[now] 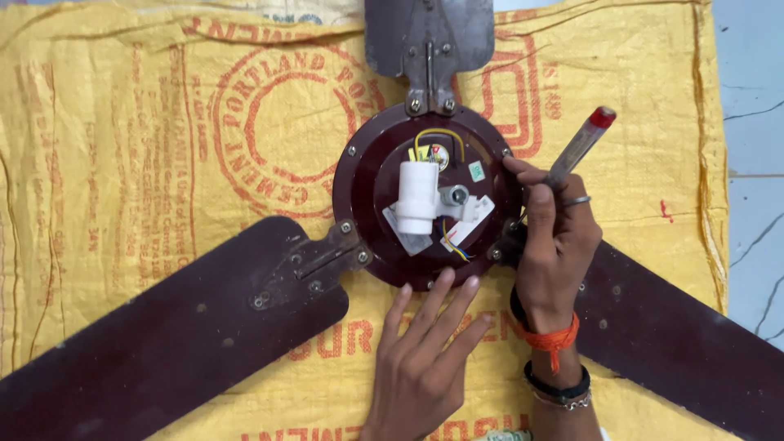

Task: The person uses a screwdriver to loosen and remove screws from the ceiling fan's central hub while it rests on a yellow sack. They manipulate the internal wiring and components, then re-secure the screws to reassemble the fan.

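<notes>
**Ceiling fan on yellow sack, both hands at the hub**

A dark maroon ceiling fan [384,212] lies flat at centre frame on a yellow woven sack [122,163] w/ red printing — a round red stamp sits upper left of the hub, a red box mark upper right, more red lettering along the bottom edge. Three blades spread out: one toward top centre, one to lower left, one to lower right.

On the hub, a white cylindrical capacitor [416,196] stands left of the centre shaft; yellow, blue and other thin wires [441,135] loop around it. A small green square label [476,171] sits to the right, and a white rectangular tag lies tilted below the shaft.

The right hand [555,245] is clenched on a screwdriver [580,145] — clear handle, red cap pointing to upper right, tip down at the hub's right rim; the tip itself is hidden. The left hand [420,359] is released, fingers spread, fingertips touching the hub's lower rim. Pale floor [755,163] shows at far right.
</notes>
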